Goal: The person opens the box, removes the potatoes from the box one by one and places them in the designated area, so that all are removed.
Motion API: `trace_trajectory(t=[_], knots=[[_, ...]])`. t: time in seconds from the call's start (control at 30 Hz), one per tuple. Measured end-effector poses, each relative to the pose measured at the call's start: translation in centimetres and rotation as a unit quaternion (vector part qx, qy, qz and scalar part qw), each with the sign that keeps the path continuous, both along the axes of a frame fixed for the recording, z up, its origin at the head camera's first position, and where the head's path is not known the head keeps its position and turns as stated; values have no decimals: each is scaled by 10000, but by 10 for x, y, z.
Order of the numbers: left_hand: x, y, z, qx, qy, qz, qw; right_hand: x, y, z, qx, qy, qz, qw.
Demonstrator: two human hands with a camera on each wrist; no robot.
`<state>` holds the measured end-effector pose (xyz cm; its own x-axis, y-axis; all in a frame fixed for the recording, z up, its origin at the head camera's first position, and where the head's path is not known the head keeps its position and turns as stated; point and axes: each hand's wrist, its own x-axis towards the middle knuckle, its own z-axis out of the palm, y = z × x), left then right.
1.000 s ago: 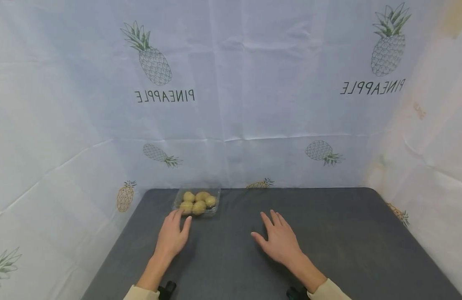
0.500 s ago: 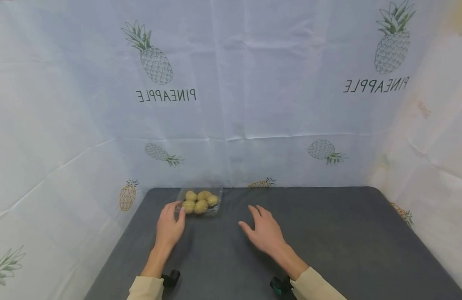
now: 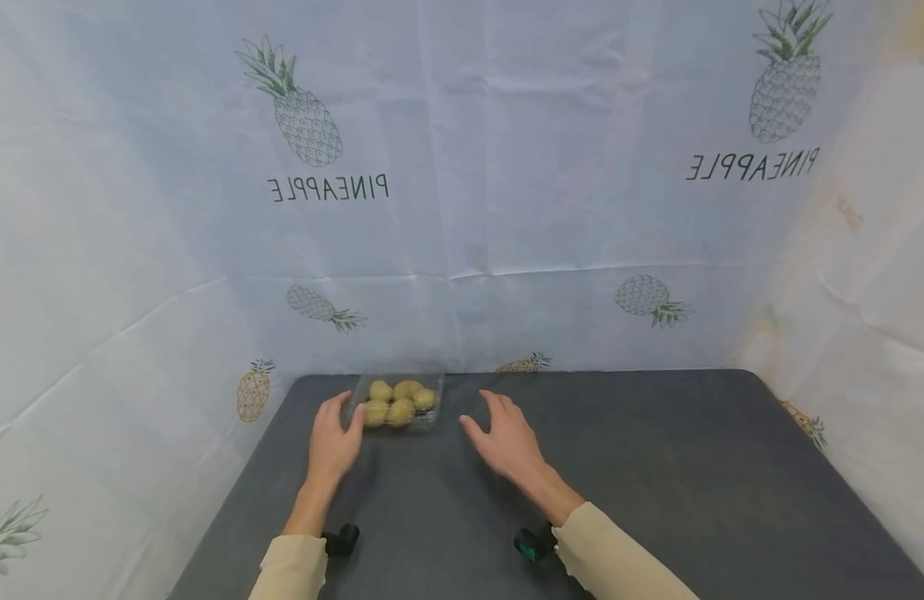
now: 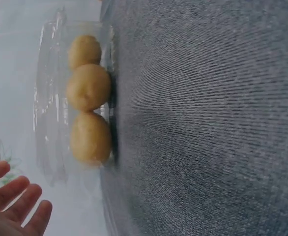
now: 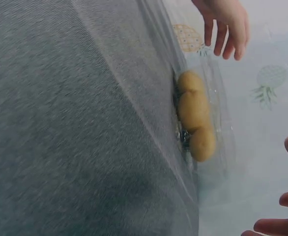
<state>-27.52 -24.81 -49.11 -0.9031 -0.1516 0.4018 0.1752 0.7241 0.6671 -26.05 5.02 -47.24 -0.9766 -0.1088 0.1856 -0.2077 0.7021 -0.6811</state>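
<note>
Clear plastic container (image 3: 438, 389) sits at the table's far edge, left of centre in the head frame. Inside: yellowish, potato-like pieces (image 3: 401, 412), five distinguishable from above, two in the near row, three behind. Left wrist view has three of them end to end, upper left of frame.

Left hand (image 3: 334, 442): just off the container's left side, lower left of it in the head frame. Fingers loosely bent, thumb apart from them. Head view overlaps thumb and container corner; both wrist views show a gap.

Right hand (image 3: 506, 437): right of the container, centre of frame, also apart from it. Fingers slightly curved, thumb spread away.

Black device on each wrist, left one (image 3: 342, 540) and right one (image 3: 532, 543), the latter with a green patch. Beige sleeves (image 3: 611, 554) at bottom of frame.

Dark grey table (image 3: 656, 467) fills the lower half. White cloth (image 3: 506, 167) behind and at both sides, pineapple prints, mirrored "PINEAPPLE" lettering upper left and upper right.
</note>
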Motion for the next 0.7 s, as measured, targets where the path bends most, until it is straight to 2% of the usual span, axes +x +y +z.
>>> trace_trajectory(t=[0.33,0.53,0.7], knots=[[-9,-6,-3,332,-245,-137,9991,-17,-12,1,-311,-24,-9,9995],[-10,-12,-6,642,-695,-220,9953,-22,-22,-4,-467,-189,134,9986],[-14,-16,-8,1097,-1060,-426,9874,-27,-30,-7,-541,-322,354,9974]])
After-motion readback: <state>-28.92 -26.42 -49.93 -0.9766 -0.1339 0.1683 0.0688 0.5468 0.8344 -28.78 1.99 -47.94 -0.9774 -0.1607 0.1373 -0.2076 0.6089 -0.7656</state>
